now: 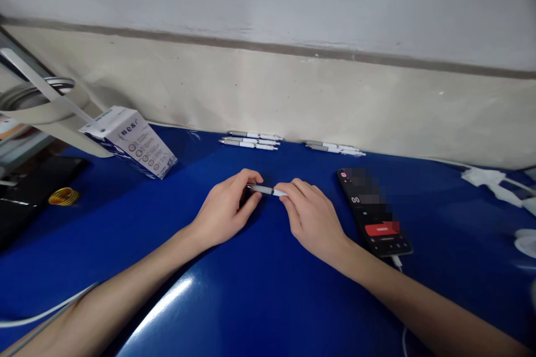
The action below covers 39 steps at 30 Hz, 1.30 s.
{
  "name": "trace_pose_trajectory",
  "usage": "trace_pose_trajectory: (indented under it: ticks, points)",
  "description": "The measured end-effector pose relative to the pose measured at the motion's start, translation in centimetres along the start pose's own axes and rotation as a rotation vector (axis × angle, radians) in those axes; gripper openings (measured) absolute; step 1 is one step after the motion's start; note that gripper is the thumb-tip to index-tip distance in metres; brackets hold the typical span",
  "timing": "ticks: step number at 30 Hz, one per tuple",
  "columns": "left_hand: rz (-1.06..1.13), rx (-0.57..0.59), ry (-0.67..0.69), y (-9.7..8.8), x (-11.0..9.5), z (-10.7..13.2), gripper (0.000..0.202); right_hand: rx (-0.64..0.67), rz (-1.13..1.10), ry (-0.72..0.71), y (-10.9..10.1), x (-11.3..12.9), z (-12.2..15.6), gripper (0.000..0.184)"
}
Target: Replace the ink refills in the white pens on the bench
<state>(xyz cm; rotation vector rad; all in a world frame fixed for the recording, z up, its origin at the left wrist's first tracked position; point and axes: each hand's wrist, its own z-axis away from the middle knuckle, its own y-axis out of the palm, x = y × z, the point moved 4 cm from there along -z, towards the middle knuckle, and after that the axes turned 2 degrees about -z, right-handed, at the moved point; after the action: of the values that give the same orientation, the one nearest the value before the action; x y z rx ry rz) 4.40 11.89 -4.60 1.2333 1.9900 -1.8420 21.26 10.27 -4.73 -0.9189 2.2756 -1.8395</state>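
A white pen with a grey grip (263,189) lies level between my two hands, just above the blue tabletop. My left hand (226,204) pinches its grey tip end between thumb and fingers. At the other end my right hand (312,215) has its thumb and fingers closed on the white barrel, hiding the rest of it. Beyond the hands, near the wall, rests a left group of similar pens (251,140), lying side by side. A second group of pens (333,148) lies to the right of it, pointing the same way.
A phone (360,212) with a lit screen and a plugged-in cable lies right of my right hand. To the left stands a drink carton (142,148) with a straw, near a yellow coil (63,196). A white cable (488,178) sits at the far right.
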Motion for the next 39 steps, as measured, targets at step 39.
trace_pose_trajectory:
  ticks: [39]
  points:
    - [0.142, -0.016, -0.038, -0.43, -0.01, -0.29, 0.019, -0.088, -0.147, -0.039, -0.34, 0.16, 0.11, 0.016]
